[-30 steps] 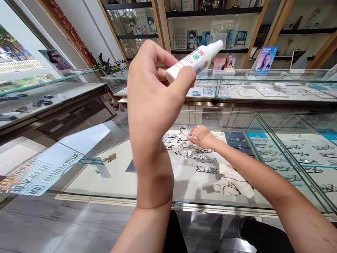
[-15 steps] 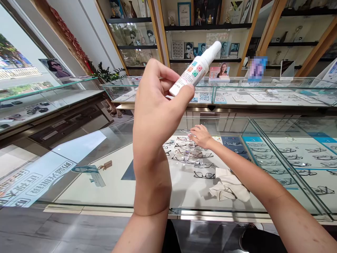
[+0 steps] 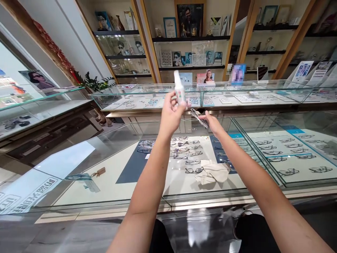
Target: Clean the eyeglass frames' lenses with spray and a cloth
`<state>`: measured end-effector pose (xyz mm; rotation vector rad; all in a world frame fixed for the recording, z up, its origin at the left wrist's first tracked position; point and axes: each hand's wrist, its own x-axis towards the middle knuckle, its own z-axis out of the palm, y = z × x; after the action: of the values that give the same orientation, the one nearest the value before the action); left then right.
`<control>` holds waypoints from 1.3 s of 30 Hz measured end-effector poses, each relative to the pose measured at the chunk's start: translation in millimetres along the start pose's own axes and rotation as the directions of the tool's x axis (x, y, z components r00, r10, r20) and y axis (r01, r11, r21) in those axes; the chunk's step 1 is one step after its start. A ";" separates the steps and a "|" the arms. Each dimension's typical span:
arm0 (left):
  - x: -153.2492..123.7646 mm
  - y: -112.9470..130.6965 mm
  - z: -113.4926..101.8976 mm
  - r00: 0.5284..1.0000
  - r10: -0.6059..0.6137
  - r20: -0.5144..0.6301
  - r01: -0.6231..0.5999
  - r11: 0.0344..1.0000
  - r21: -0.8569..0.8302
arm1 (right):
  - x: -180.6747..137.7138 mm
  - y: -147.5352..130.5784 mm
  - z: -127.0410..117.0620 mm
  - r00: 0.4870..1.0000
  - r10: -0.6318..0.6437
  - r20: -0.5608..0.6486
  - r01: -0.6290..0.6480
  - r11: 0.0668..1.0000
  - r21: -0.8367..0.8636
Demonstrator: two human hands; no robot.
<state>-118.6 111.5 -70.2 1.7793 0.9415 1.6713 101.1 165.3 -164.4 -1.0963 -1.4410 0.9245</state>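
My left hand (image 3: 171,117) is raised over the glass counter and wrapped round a small white spray bottle (image 3: 179,88), which stands nearly upright with its nozzle up. Just to its right, my right hand (image 3: 212,123) pinches a pair of clear-framed glasses (image 3: 199,118) and holds them in the air, tilted, close to the bottle. Below both hands, several pairs of glasses (image 3: 184,153) lie on the counter top, and a crumpled white cloth (image 3: 211,172) rests beside them.
The glass display counter (image 3: 110,182) runs across in front of me, with more frames inside at the right (image 3: 289,154). A second glass case (image 3: 237,96) stands behind. Wall shelves (image 3: 189,38) hold photos and trophies. A tag with a key ring (image 3: 98,172) lies at the left.
My right hand has lifted a pair of glasses off the counter up beside the bottle. My left hand has stretched forward and turned the bottle from slanted to nearly upright.
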 end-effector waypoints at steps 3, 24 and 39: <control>-25.4 -44.2 20.9 0.977 -0.192 0.097 0.187 0.981 0.054 | -25.5 13.1 -14.6 0.994 0.111 0.023 -0.113 0.973 0.199; -77.7 -104.9 44.8 0.954 -0.300 -0.026 0.301 0.949 0.098 | -60.4 34.4 15.5 0.951 -0.286 0.115 0.272 0.954 0.126; -64.0 -99.9 20.8 0.897 -0.365 0.250 0.332 0.929 0.165 | -70.2 23.8 10.7 0.783 -0.512 0.353 0.565 0.347 -0.749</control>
<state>-111.4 125.9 -189.6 1.7356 1.1678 1.1300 95.8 104.8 -208.2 -1.0833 -2.2014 -0.3259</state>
